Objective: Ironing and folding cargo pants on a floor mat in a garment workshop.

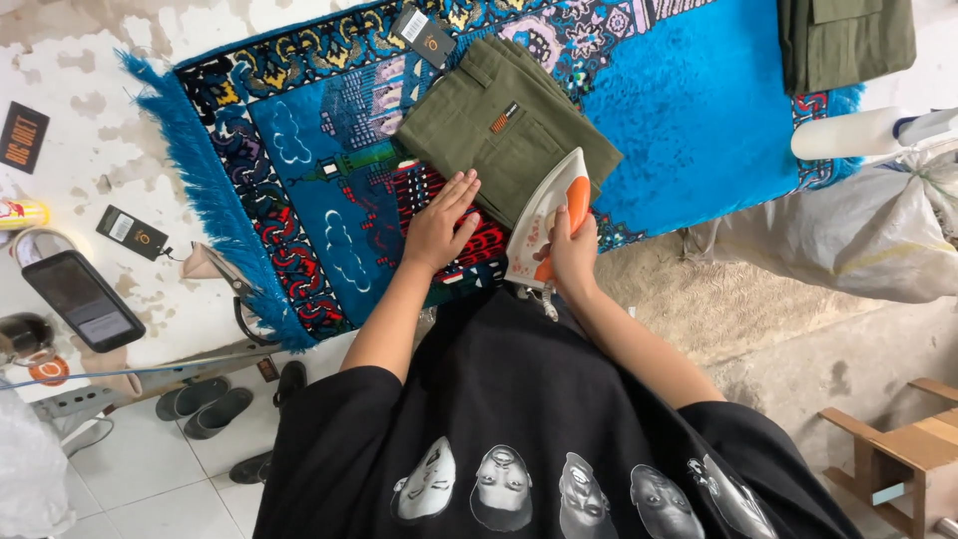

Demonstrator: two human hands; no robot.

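On the blue patterned pile rug (699, 110), the left hand (439, 225) lies flat, fingers spread, just beside the near edge of the folded olive-green cloth trousers (499, 125). To its right, the right hand (571, 250) grips the orange handle of the white electric iron (544, 215), which touches the trousers' near corner.

A stained white table (90, 90) stood in daylight above a pale tiled floor (150, 469). A wooden stool (898, 454) sat on bare concrete (798, 349) nearby.

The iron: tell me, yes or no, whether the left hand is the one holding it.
No: the right hand grips the iron's orange handle, while the left hand lies flat on the rug beside the folded olive trousers.
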